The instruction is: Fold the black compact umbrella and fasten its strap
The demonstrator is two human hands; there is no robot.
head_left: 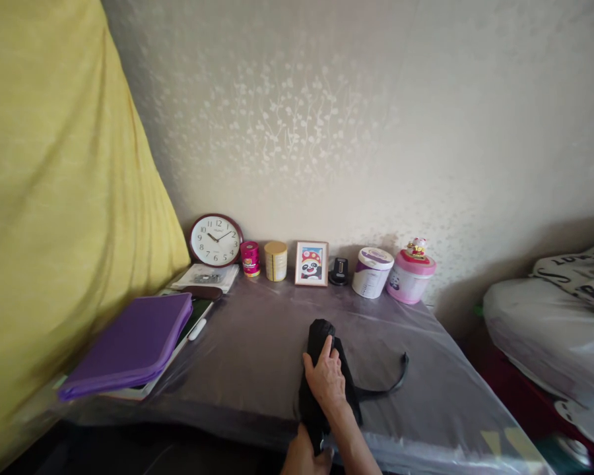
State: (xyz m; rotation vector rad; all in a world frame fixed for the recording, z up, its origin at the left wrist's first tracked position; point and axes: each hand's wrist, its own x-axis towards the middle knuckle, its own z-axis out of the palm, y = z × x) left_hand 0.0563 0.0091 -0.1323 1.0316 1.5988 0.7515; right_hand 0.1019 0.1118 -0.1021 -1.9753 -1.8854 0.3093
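Note:
A black folded fabric item (pixel 311 389) with a loose strap (pixel 383 390) lies lengthwise near the table's front edge. Its strap trails off to the right and curls up at the tip. My right hand (pixel 327 379) rests on top of it, thumb and index finger stretched out and apart, the other fingers partly bent. At the near end, my left hand (pixel 304 452) is closed around the item's narrow lower part. A small shiny bit shows beside that grip. The fingers of my left hand are partly hidden, and the bottom of the frame cuts the hand off.
Along the wall stand a clock (pixel 216 240), a pink tin (pixel 250 258), a yellow canister (pixel 276 261), a panda picture frame (pixel 311 263), a small black device (pixel 338 271) and two tubs (pixel 373 272). A purple folder (pixel 129 343) lies left, beside a yellow curtain (pixel 64 165).

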